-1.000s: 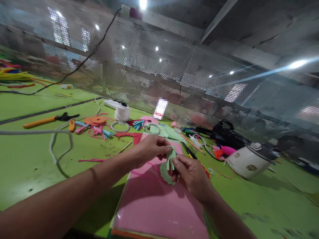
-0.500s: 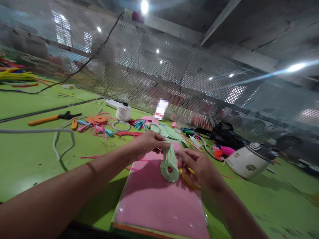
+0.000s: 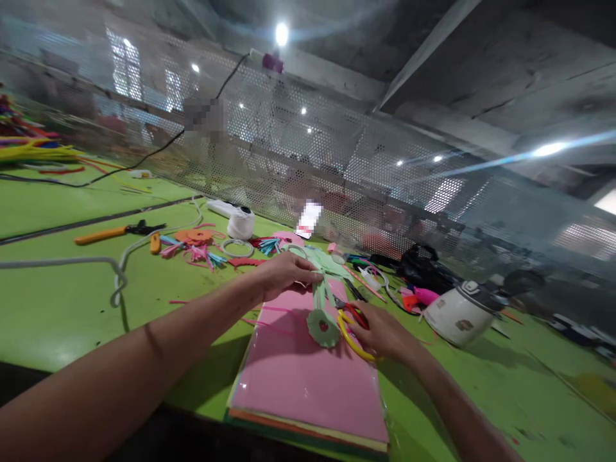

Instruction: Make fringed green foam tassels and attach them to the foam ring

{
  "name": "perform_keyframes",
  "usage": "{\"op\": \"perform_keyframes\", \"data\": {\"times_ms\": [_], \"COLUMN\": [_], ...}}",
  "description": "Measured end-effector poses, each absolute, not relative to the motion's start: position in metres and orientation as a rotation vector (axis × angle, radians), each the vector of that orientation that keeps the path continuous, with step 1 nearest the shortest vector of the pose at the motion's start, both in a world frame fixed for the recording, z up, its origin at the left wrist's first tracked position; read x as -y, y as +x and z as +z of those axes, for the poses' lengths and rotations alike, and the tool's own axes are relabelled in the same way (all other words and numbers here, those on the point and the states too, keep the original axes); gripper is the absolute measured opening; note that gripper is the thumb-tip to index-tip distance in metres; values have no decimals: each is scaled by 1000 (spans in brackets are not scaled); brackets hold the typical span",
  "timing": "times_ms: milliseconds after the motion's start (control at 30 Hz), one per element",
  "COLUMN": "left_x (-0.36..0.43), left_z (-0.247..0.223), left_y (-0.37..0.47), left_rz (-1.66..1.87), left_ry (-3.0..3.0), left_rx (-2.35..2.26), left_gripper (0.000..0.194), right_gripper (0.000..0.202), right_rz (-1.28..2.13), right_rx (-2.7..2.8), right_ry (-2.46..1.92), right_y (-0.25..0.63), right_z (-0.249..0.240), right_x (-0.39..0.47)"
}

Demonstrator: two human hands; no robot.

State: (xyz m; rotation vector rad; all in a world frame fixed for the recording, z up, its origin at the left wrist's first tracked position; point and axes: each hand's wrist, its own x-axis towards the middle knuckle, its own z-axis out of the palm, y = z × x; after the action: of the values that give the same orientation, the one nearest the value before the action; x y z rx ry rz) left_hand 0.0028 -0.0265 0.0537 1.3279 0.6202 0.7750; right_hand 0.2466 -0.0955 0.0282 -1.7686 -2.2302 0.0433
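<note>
My left hand pinches the top of a pale green cutout, whose round scalloped end with a small hole hangs down over the pink sheet. Fingers of my right hand are wrapped round scissors with yellow and red handles. The scissor blades point toward the strips of the green piece. Beneath, the pink sheet tops a stack of coloured sheets, and thin pink strips lie across its left side.
Orange-handled pliers, a white thread spool and colourful tassels lie left on the green table. A phone stands behind. At right are a black bag and a white kettle-like container.
The view has shifted slightly. My right hand has turned, so the scissors show more clearly, with their blades near the green strips. My left hand still grips the green cutout.
</note>
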Motion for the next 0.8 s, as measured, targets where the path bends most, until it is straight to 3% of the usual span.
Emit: {"op": "perform_keyframes", "data": {"times_ms": [133, 300, 400, 533, 700, 800], "left_x": [29, 25, 19, 15, 15, 14], "left_z": [56, 58, 61, 67, 74, 76], "left_y": [3, 0, -5, -12, -18, -20], "left_rz": [783, 825, 913, 1102, 1216, 1268], "left_ry": [1334, 1319, 1279, 1169, 1087, 1055], "left_rx": [-617, -620, -542, -487, -527, -556], "left_gripper": [17, 16, 19, 22, 22, 23], "right_gripper": [50, 41, 47, 54, 31, 43], "right_rz": [247, 225, 202, 503, 706, 844], "right_rx": [2188, 2141, 2059, 1766, 1669, 1708], "right_ry": [-1828, -1830, -1773, -1451, -1300, -1242], "right_y": [248, 261, 267, 262, 243, 234], "right_z": [25, 29, 38, 54, 59, 50], "right_x": [89, 83, 90, 96, 99, 108]}}
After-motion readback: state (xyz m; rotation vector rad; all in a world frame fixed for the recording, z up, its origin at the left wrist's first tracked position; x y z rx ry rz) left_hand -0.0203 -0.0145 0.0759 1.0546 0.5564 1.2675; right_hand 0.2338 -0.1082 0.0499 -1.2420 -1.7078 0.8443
